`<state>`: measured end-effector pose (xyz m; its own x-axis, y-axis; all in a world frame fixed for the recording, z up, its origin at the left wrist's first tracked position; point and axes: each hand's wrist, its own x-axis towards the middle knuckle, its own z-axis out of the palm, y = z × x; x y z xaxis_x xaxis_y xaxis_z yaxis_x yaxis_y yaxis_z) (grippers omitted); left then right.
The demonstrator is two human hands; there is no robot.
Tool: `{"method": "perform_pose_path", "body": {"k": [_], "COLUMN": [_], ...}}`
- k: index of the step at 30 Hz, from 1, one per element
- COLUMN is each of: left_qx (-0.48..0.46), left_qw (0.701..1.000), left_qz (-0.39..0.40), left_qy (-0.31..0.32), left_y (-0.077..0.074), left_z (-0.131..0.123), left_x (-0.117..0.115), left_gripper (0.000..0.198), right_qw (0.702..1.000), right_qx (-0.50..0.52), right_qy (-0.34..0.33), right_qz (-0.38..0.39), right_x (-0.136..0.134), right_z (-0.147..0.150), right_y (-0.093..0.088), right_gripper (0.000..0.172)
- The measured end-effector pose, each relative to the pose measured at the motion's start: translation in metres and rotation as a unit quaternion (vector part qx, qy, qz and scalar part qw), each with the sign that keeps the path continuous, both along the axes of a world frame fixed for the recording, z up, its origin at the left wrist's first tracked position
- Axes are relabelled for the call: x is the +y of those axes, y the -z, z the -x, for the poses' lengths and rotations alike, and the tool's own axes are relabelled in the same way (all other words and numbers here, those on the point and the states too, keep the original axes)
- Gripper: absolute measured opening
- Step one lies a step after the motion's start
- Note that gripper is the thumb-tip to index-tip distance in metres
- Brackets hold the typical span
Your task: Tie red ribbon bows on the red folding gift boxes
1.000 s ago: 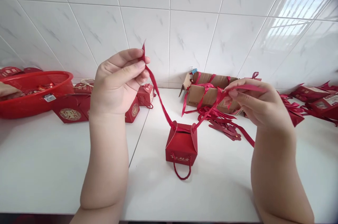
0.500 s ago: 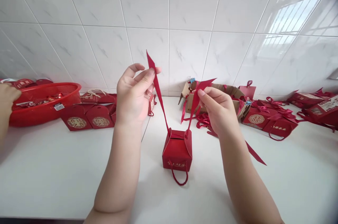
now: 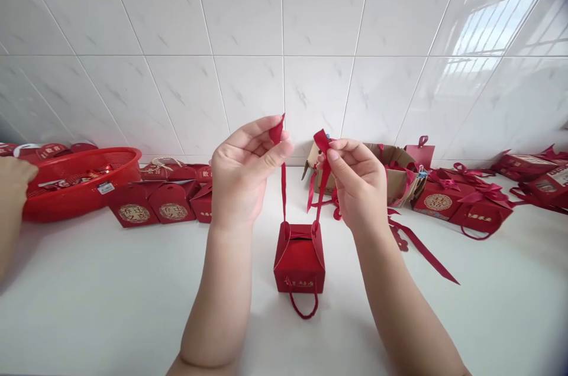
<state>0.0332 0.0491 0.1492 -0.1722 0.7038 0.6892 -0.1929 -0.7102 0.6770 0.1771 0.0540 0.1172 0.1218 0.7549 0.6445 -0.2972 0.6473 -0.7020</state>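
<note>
A small red gift box (image 3: 300, 261) stands upright on the white table, its rope handle (image 3: 306, 313) hanging down the front. A red ribbon (image 3: 284, 193) threads through the holes at its top, and both ends rise from it. My left hand (image 3: 248, 166) pinches one end, whose tip is folded over between thumb and fingers. In my right hand (image 3: 359, 181) the other end is pinched, with a small loop showing above the fingertips. The two hands are apart, above and behind the box.
To the left, another person's hand (image 3: 20, 181) is beside a red plastic basket (image 3: 53, 204) with small packets in it. Several red boxes (image 3: 153, 204) line the wall. Behind my right hand sits a cardboard box (image 3: 397, 184) with ribbons. More ribboned boxes (image 3: 461, 201) and a loose ribbon (image 3: 430, 255) lie right.
My left hand has moved right, closer to my right hand, and its ribbon end is now bent over. My right hand has shifted slightly left. The box stays in place.
</note>
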Motion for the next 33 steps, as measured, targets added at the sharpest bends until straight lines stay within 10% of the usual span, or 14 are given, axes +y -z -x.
{"method": "perform_pose_path", "body": {"k": [33], "left_qx": [-0.005], "left_qw": [0.998], "left_qz": [-0.014], "left_qy": [-0.059], "left_y": [0.002], "left_z": [0.002], "left_x": [-0.006], "left_gripper": [0.008], "right_qw": [0.993], "right_qx": [0.003], "right_qy": [0.114], "right_qz": [-0.005], "right_x": [-0.003], "right_z": [-0.008], "right_y": [-0.001], "right_gripper": [0.012]}}
